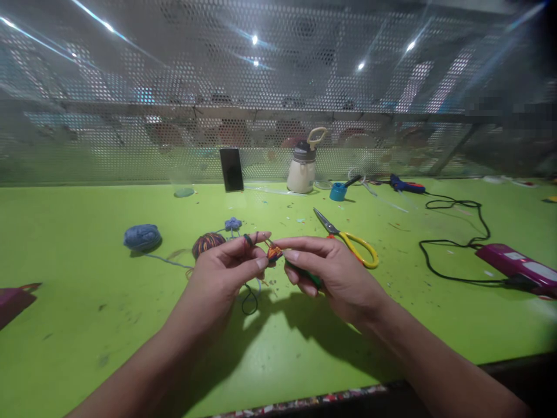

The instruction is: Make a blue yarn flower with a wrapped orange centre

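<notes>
My left hand [226, 267] pinches a small orange and dark crochet piece [274, 253] between thumb and fingers, with dark yarn wound round its raised index finger. In my right hand [328, 264] is a crochet hook [307, 277] with a green handle; its thin tip reaches toward the top of the piece. A multicoloured yarn ball [208, 244] lies just behind my left hand, partly hidden by it. Beyond it rests a small blue-purple crocheted flower [233, 223]. A loop of dark yarn [249, 301] hangs below my left hand.
Yellow-handled scissors [359, 249] lie behind my right hand. A blue yarn ball [142, 237] is at left. Along the back stand a phone [231, 169], a cream bottle [301, 171] and a blue pot [337, 191]. A glue gun [407, 184] and a corded purple power strip [517, 267] are at right.
</notes>
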Action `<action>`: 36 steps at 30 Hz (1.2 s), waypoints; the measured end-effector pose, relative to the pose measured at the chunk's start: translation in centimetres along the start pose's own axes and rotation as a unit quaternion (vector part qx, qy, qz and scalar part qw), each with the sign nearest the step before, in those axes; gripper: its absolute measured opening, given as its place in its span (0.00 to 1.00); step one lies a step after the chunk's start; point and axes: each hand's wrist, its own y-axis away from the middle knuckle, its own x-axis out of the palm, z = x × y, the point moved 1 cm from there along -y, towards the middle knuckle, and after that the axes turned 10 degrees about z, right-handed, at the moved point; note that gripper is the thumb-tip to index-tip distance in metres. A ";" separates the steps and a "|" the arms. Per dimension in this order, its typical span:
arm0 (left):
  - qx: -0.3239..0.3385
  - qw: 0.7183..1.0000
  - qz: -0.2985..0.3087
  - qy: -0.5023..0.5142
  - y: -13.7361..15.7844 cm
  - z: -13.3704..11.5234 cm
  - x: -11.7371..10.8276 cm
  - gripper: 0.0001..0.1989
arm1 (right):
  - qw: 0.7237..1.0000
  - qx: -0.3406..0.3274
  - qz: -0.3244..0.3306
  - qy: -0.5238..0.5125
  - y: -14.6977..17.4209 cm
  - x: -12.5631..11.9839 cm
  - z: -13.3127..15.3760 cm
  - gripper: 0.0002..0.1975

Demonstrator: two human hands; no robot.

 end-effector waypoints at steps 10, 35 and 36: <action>-0.001 1.000 -0.014 0.007 0.1 -0.4 0.3 0.12 | 1.000 -0.004 0.002 0.001 0.0 0.1 0.0 0.13; 0.007 1.000 -0.017 0.009 0.0 -0.4 0.5 0.12 | 1.000 -0.016 0.014 -0.002 0.1 0.0 -0.1 0.15; 0.010 1.000 -0.019 0.007 0.0 -0.4 0.5 0.12 | 1.000 -0.013 0.013 -0.002 0.2 0.0 0.0 0.16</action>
